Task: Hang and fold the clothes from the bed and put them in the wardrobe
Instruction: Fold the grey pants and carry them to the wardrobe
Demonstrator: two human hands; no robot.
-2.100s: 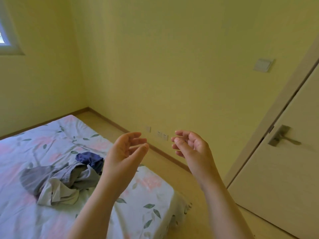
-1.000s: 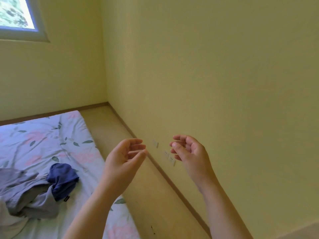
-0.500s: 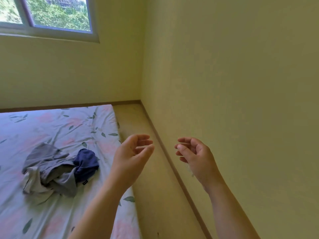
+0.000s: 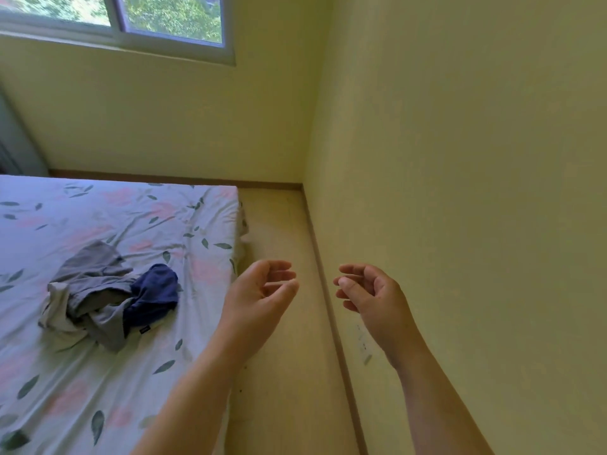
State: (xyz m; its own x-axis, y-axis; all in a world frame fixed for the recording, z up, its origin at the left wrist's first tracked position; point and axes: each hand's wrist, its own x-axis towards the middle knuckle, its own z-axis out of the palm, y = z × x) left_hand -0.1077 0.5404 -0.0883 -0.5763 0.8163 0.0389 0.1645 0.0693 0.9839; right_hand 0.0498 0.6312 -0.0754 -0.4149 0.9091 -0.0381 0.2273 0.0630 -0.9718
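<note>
A crumpled heap of clothes lies on the bed, which has a white sheet printed with leaves and pink flowers. The heap holds a grey garment, a dark blue garment on its right side and a bit of white cloth on its left. My left hand is raised over the bed's right edge, right of the heap, fingers loosely curled and holding nothing. My right hand hovers over the floor strip near the wall, also loosely curled and empty. No wardrobe is in view.
A narrow strip of pale wooden floor runs between the bed and the yellow wall. A wall socket sits low on that wall. A window is at the upper left above the bed's far side.
My view has swung left, from the door past the wall to the room's corner and window. The clothes heap now sits more central on the bed; both hands stay raised and empty.
</note>
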